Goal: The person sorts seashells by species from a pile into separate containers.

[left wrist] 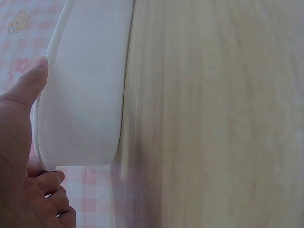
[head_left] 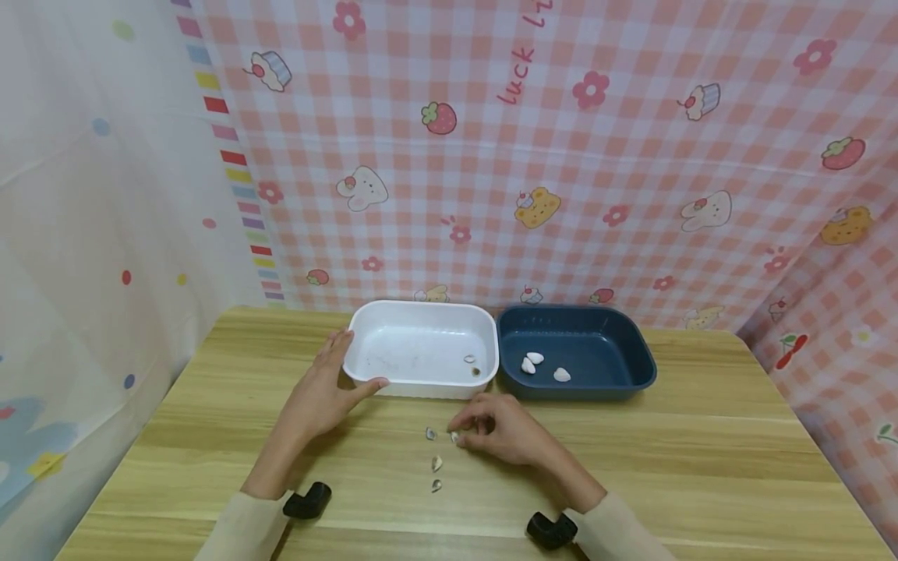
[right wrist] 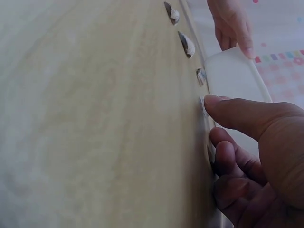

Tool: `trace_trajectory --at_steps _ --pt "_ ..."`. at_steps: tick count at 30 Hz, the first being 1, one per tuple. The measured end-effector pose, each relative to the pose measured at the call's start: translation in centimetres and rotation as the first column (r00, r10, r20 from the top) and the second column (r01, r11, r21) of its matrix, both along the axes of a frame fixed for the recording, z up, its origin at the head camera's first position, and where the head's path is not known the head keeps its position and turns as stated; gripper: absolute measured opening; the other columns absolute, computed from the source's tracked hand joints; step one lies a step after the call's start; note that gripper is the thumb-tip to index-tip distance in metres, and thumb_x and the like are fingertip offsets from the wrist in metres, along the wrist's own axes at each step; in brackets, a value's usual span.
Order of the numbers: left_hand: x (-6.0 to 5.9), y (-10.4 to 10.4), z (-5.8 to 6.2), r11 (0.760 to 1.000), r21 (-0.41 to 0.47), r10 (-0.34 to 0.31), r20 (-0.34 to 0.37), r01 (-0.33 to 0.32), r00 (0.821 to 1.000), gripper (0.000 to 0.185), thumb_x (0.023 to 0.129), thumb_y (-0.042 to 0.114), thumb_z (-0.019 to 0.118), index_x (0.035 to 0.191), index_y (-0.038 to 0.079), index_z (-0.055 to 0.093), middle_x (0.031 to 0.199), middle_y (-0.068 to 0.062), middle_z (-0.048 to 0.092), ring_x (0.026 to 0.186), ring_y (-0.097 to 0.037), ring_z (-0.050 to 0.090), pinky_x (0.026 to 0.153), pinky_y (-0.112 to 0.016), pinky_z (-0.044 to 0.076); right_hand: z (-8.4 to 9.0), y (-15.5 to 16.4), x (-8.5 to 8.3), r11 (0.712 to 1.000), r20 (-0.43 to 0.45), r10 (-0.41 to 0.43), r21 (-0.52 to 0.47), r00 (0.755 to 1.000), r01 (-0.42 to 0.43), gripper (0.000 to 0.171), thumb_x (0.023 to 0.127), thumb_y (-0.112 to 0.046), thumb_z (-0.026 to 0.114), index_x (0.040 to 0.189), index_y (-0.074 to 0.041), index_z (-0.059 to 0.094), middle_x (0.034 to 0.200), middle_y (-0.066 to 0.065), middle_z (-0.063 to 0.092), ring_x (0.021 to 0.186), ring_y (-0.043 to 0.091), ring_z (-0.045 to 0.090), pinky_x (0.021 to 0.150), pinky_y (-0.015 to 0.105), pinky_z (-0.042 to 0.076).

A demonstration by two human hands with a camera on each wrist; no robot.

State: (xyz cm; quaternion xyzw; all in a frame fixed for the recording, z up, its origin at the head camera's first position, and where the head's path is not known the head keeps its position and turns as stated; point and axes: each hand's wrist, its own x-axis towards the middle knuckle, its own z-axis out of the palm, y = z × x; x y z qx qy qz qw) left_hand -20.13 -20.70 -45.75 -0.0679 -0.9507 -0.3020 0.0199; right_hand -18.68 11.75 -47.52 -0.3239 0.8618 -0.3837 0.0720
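Note:
My left hand (head_left: 351, 366) holds the near left corner of a white tray (head_left: 421, 312), thumb along its front wall and fingers on the left rim. The left wrist view shows the thumb (left wrist: 33, 80) on the white tray's (left wrist: 85, 95) rim. My right hand (head_left: 466, 432) is curled over a small shell (head_left: 454, 438) on the wooden table (head_left: 631, 467) and pinches it. The thumb tip (right wrist: 216, 102) touches that shell (right wrist: 203, 107). Three more shells (head_left: 436, 463) lie in a row just left of it, also visible in the right wrist view as shells (right wrist: 186, 44).
Two small shells (head_left: 473, 365) lie in the white tray's right end. A dark blue tray (head_left: 631, 343) stands against its right side with three white shells (head_left: 535, 358) inside. Pink checked cloth (head_left: 561, 156) hangs behind the table.

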Motion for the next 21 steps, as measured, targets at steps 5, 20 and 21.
trace_trajectory --at_steps 5,20,21 --pt "0.00 -0.02 -0.02 1.000 -0.001 -0.001 -0.001 0.001 1.000 0.116 0.085 0.082 0.058 0.166 0.011 0.015 0.173 -0.014 0.015 0.160 -0.038 0.010 0.121 -0.070 0.024 0.10 -0.04 -0.06 1.000 -0.014 0.002 0.015 1.000 -0.002 0.013 0.088 -0.018 0.082 0.100 -0.023 0.083 0.090 -0.007 0.070 0.075 0.006 0.057 0.064 0.018 0.047" --pt "0.10 -0.03 0.06 1.000 0.005 0.003 0.010 -0.003 1.000 0.117 0.084 0.083 0.057 0.166 0.012 0.014 0.173 -0.014 0.013 0.160 -0.038 0.010 0.120 -0.070 0.024 0.11 -0.23 -0.25 0.999 -0.007 0.000 0.047 1.000 0.001 0.010 0.089 -0.020 0.082 0.098 -0.024 0.084 0.086 -0.011 0.068 0.074 0.006 0.056 0.063 0.018 0.046" --pt "0.10 -0.02 0.06 1.000 0.005 0.004 0.010 -0.004 1.000 0.117 0.084 0.083 0.057 0.166 0.012 0.014 0.173 -0.014 0.013 0.160 -0.038 0.010 0.120 -0.071 0.024 0.13 -0.23 -0.25 0.999 -0.005 -0.001 0.048 1.000 0.002 0.010 0.089 -0.020 0.082 0.098 -0.024 0.084 0.086 -0.011 0.068 0.074 0.006 0.056 0.063 0.018 0.046"
